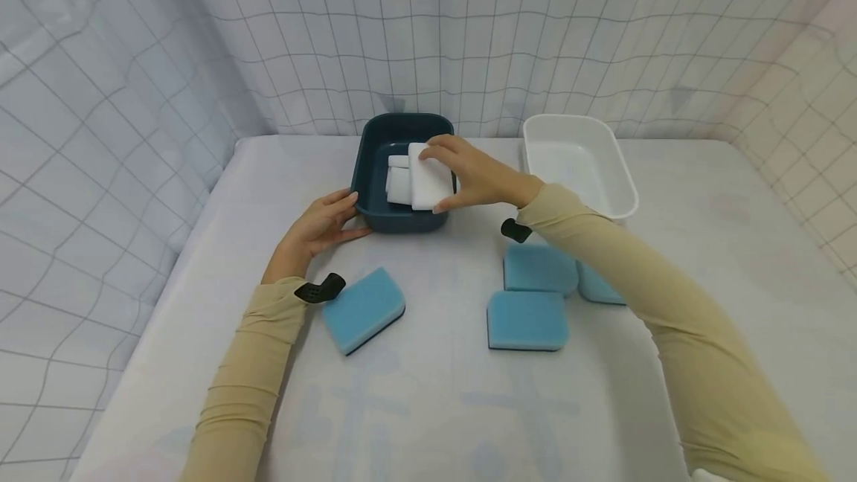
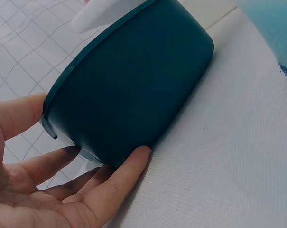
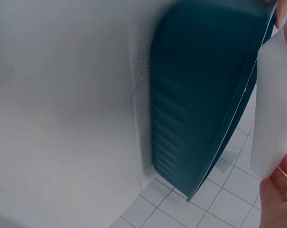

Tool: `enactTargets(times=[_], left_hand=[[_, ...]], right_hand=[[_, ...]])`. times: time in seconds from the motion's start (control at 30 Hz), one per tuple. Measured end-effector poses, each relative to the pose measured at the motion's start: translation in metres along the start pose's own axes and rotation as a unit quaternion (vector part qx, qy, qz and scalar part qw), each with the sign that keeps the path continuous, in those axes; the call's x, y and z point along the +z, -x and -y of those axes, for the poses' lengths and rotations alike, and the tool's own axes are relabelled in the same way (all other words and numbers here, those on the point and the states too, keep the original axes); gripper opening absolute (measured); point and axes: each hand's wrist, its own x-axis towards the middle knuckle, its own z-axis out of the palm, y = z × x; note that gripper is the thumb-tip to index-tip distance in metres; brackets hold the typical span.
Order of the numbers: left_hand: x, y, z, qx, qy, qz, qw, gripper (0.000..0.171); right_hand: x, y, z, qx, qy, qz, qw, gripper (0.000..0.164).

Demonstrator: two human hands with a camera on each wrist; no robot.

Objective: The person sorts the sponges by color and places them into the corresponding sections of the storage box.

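Note:
My right hand [image 1: 475,173] pinches a white sponge [image 1: 428,177], a plain rectangular block, between thumb and fingertips. It holds the sponge tilted over the right side of a dark teal bin [image 1: 405,223]. Inside the bin, at its middle, lie smaller-looking white blocks [image 1: 399,186], partly hidden by the held sponge. My left hand [image 1: 321,223] rests against the bin's front left corner. In the left wrist view its fairly straight fingers [image 2: 117,187] touch the wall and base, with one digit at the rim. The right wrist view shows the sponge [image 3: 273,104] beside the bin's rim.
A white bin [image 1: 579,162] stands at the back right. Several blue sponges with dark undersides lie on the white table [image 1: 442,393]: one blue sponge [image 1: 364,309] by the left wrist, others [image 1: 527,320] near the right forearm. A netted white curtain [image 1: 428,36] hangs behind.

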Motion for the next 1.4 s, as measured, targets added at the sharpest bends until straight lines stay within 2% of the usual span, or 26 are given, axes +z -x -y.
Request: enactTargets(times=[0.23,0.53,0.8,1.1,1.4], left_hand=[[0.002,-0.002,0.0,0.0,-0.002,0.007,1.0,0.065],[0.004,-0.002,-0.003,0.003,-0.014,0.007,0.9999,0.063],[0.006,-0.002,-0.004,-0.002,-0.018,0.001,0.9998,0.062],[0.005,-0.004,-0.001,-0.005,-0.01,-0.004,0.9999,0.062],[0.0,0.0,0.0,-0.005,-0.021,-0.005,0.9998,0.064]], right_hand=[[0.005,-0.007,-0.008,0.038,-0.016,-0.002,0.999,0.08],[0.007,-0.006,-0.011,0.042,-0.017,0.001,0.999,0.081],[0.007,-0.004,-0.011,0.068,-0.031,0.018,0.997,0.079],[0.009,-0.001,-0.008,0.085,-0.045,0.02,0.995,0.078],[0.004,0.003,-0.009,0.094,-0.053,0.021,0.994,0.077]])
